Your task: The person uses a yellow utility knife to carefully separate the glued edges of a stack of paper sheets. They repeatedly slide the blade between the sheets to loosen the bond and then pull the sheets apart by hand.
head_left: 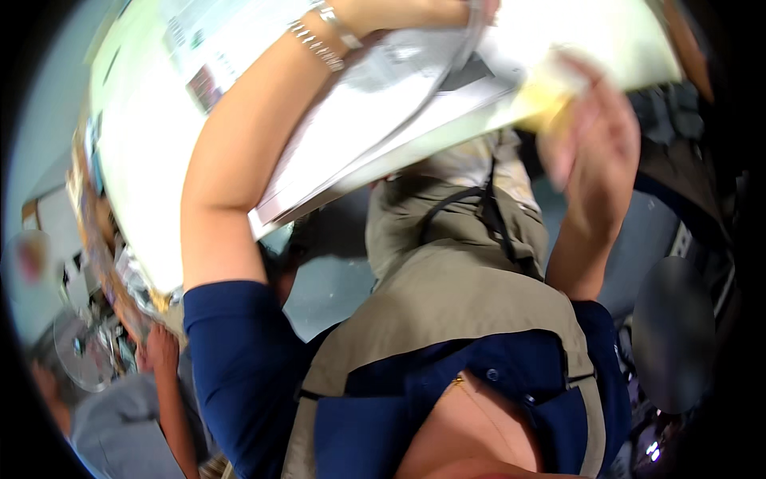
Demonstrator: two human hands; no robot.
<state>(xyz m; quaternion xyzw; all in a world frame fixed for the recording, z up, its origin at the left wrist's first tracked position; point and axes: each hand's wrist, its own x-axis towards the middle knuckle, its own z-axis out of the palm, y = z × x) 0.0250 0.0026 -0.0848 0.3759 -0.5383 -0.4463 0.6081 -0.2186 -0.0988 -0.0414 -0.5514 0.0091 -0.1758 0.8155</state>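
My left hand (459, 11) is at the top edge, mostly cut off, with metal bracelets (327, 36) on its wrist. It grips the far end of a stack of printed sheets (375, 104) that lies tilted over the white table (152, 168). My right hand (594, 132) is blurred, with its fingers spread. It hovers at the right end of the stack, beside a yellowish patch (544, 108); I cannot tell whether it touches it. My blue sleeves and beige apron (447, 295) fill the lower middle.
Another person in a grey top (120, 431) stands at the lower left, one hand (161, 347) at the table's cluttered edge. A round fan-like thing (80, 351) is near them. On the right is a dark round object (674, 331).
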